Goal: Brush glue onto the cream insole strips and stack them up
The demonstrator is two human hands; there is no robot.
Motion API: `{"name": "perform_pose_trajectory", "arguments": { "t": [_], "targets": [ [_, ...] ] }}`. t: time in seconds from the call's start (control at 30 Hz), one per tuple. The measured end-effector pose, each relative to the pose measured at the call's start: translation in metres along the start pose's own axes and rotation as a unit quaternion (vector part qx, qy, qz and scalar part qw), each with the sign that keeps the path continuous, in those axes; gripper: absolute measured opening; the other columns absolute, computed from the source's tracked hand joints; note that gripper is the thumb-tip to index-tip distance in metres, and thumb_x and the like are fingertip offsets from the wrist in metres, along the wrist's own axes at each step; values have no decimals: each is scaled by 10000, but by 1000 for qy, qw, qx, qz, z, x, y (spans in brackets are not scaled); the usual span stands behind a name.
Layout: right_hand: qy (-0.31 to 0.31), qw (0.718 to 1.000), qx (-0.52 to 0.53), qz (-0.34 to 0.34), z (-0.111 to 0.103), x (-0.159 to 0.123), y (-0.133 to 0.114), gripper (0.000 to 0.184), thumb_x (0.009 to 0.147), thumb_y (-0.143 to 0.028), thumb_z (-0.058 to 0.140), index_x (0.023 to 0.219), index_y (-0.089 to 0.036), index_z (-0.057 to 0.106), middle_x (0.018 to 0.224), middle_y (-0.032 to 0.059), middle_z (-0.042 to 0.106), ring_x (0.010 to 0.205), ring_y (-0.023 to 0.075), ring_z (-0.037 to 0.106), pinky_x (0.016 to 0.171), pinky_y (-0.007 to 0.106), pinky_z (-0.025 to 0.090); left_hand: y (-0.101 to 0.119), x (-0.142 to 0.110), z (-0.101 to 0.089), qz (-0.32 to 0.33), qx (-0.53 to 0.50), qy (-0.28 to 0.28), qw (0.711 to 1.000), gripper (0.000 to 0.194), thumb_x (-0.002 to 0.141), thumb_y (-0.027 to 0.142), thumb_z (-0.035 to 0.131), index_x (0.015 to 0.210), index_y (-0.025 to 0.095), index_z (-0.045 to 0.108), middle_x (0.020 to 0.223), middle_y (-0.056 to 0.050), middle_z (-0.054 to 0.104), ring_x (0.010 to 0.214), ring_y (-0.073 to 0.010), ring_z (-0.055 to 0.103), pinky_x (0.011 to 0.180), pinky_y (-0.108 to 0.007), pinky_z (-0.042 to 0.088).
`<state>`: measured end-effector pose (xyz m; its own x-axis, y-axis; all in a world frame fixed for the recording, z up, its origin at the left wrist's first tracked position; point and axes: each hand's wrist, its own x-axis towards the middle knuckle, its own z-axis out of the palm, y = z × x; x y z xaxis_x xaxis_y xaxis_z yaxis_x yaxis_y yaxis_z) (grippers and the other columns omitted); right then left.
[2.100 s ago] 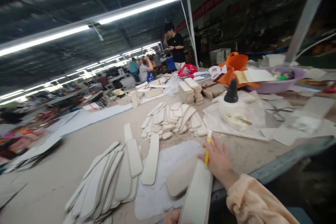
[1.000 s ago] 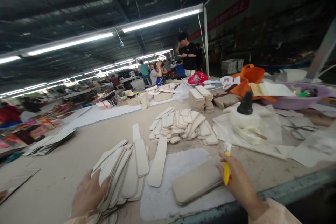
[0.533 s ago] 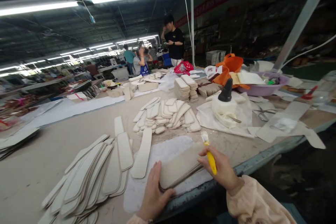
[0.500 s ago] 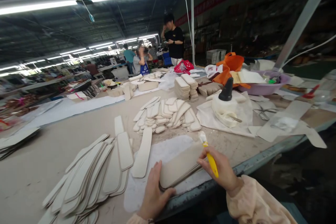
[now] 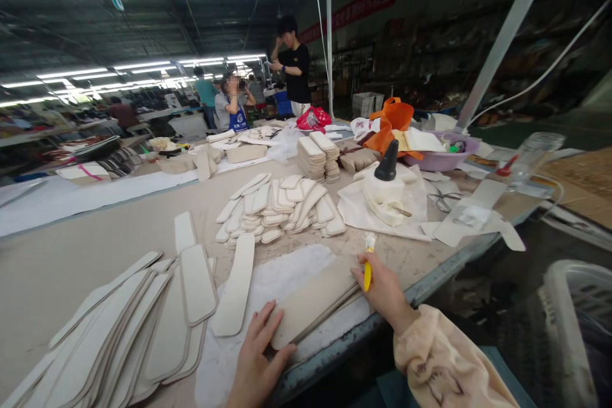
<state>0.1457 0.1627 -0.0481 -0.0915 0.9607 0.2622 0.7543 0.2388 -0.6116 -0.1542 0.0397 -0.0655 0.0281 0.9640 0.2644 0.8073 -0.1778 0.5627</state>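
My left hand (image 5: 255, 357) lies with fingers spread on the near end of a small stack of long beige pieces (image 5: 313, 299). The stack rests on a white sheet (image 5: 291, 268) at the table's front edge. My right hand (image 5: 385, 290) is closed round a yellow-handled brush (image 5: 367, 262), bristles pointing up, and touches the stack's far end. A fan of glued long pieces (image 5: 138, 325) spreads out to the left, and one single piece (image 5: 235, 293) lies between the fan and the stack.
Behind are a pile of short beige pieces (image 5: 280, 210), two tall stacks (image 5: 318, 156), a white glue pot with black cap (image 5: 387, 188), scissors (image 5: 442, 201), a purple basin (image 5: 442, 156) and an orange bag (image 5: 389, 121). People stand at the far end. A white basket (image 5: 581, 319) stands right of the table.
My left hand left the fan of pieces and came to the near end of the stack. My right hand stayed at the stack with the brush. The view swung right and down.
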Motion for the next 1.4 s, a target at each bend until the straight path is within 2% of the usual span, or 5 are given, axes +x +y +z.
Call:
{"name": "perform_pose_trajectory", "arguments": {
  "t": [0.57, 0.97, 1.1, 1.23, 1.4],
  "targets": [
    [-19, 1000, 12, 1, -1, -1, -1, 158, 868, -301, 463, 994, -212, 495, 923, 71, 660, 866, 229, 647, 752, 341, 489, -1, 3, 1, 99, 66, 92, 989, 232, 845, 236, 557, 1041, 236, 682, 1130, -36, 697, 1169, -218, 574, 973, -348, 505],
    [44, 994, 83, -47, -11, 3, -5, 193, 827, -230, 507, 1019, -225, 493, 1131, 82, 636, 1066, 229, 593, 907, 380, 470, 16, 64, -48, 96, 112, 163, 976, 230, 870, 371, 510, 832, 207, 667, 781, -34, 714, 721, -161, 663, 711, -252, 510],
    [41, 986, 159, -16, -14, 4, -13, 208, 826, -274, 551, 1002, -233, 449, 1165, 98, 623, 1054, 244, 599, 895, 411, 470, 41, 76, -66, -13, 74, 194, 978, 282, 868, 416, 469, 787, 212, 645, 717, 5, 685, 638, -136, 611, 582, -214, 454],
    [39, 949, 314, 9, -16, 4, -23, 228, 840, -323, 567, 986, -235, 415, 1225, 115, 573, 1032, 231, 608, 890, 415, 474, 67, 74, -71, -158, -17, 169, 973, 348, 847, 503, 443, 812, 211, 629, 695, 27, 643, 654, -142, 565, 572, -213, 431],
    [26, 837, 541, 77, -19, 5, -30, 263, 862, -425, 532, 990, -254, 378, 1164, 59, 534, 849, 170, 637, 721, 359, 541, 81, 60, -57, -231, -86, 103, 964, 425, 803, 588, 444, 819, 207, 631, 639, 39, 589, 681, -166, 542, 591, -230, 419]
  ]
}}
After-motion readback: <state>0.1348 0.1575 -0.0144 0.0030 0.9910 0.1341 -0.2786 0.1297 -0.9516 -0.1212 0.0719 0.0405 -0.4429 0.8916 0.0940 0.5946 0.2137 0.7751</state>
